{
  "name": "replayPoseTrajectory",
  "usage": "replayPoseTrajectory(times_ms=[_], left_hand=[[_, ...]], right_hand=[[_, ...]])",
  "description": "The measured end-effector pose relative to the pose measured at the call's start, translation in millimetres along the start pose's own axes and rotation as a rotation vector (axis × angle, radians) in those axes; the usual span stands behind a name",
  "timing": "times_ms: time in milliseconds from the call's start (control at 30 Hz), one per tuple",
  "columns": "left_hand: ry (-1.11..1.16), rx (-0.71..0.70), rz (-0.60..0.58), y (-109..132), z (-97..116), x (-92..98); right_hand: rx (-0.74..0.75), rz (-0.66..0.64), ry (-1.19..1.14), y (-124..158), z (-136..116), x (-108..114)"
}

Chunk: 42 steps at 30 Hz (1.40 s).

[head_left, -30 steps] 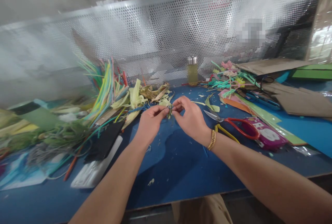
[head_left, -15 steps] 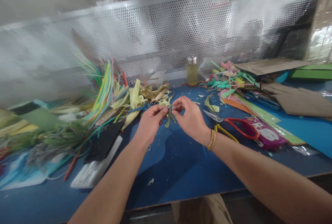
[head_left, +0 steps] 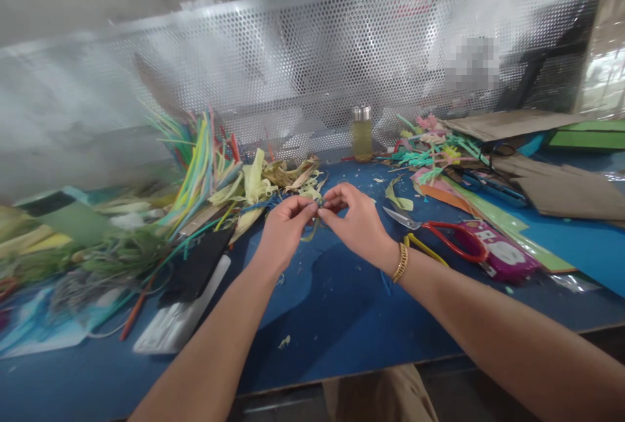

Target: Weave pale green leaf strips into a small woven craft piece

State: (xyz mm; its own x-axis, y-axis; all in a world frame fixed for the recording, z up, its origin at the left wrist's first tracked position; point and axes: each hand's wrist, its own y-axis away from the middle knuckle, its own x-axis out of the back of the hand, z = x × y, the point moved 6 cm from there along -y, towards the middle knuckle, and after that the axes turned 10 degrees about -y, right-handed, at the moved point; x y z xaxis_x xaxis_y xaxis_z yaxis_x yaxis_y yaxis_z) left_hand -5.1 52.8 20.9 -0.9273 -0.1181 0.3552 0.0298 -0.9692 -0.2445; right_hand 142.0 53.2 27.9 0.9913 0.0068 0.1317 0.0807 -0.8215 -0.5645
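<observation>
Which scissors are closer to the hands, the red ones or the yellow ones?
The yellow-handled scissors: they lie right beside the right hand, by its wrist. The red-handled scissors lie farther out.

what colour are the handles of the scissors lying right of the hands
Red, on the metal-bladed scissors lying on the blue table; the head view shows it.

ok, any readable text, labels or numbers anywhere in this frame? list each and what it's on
No text can be read here.
Pink case beside the red-handled scissors: white printed patches, too blurred to read.
Bottle by the perforated screen: no label visible.
Blurred patch on the screen: nothing legible.
Left hand and right hand pinch a small green strip: no marking.
</observation>
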Motion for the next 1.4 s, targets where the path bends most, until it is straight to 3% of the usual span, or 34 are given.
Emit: replayPoseTrajectory(times_ms=[333,700,1033,1233,1400], left_hand=[[0.037,0.102,0.016,1.4,-5.3,1.5],[-0.122,0.034,-0.061,-2.1,-8.2,-0.6],[-0.354,-0.110,0.015,-1.3,8.8,7.6],[-0.586,-0.272,0.066,0.9,16.2,8.8],[-0.628,-0.328,0.078,1.3,18.5,8.4]], right_hand=[[0.031,0.030,0.010,-1.9,3.2,2.2],[-0.021,0.003,0.040,-0.5,1.7,3.2],[-0.102,-0.012,-0.139,-0.3,10.5,-2.1],[-0.106,0.007,-0.139,-0.7,12.3,-1.8],[-0.103,0.026,-0.138,-2.0,14.8,-1.2]])
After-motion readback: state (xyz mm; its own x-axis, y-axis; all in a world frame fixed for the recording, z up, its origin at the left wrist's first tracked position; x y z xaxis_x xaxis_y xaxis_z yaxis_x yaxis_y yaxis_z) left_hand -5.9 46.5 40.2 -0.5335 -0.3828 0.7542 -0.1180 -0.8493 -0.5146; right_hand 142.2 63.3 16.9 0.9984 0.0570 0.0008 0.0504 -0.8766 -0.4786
